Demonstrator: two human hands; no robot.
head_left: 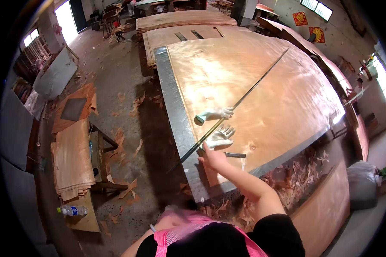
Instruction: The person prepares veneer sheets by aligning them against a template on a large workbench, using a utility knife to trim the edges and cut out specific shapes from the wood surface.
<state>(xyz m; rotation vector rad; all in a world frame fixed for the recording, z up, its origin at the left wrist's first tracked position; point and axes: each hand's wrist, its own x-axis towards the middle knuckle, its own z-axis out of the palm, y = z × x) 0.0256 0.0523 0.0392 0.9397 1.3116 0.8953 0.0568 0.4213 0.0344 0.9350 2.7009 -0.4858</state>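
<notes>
My right hand (214,158) reaches over the near left part of a large wooden veneer sheet (261,124). Its thumb and index finger are apart, the fingertips at the cuff of a white work glove (221,138); whether they press on it is unclear. Beside the hand lies a short black bar-like tool (235,155), partly hidden. A second white glove (214,113) with a green cuff lies just beyond. Between the gloves runs a long thin dark rod (253,87), sticking out past the table's left edge. Low against my pink apron (186,227), my left hand (173,218) is smeared by motion.
A grey border (176,111) edges the worktable. Stacked veneer (75,154) rests on a low wooden bench at left, with a plastic bottle (73,210) near it. Veneer scraps (287,180) litter the floor. More sheet stacks (184,19) stand behind; a bagged bin (362,184) is at right.
</notes>
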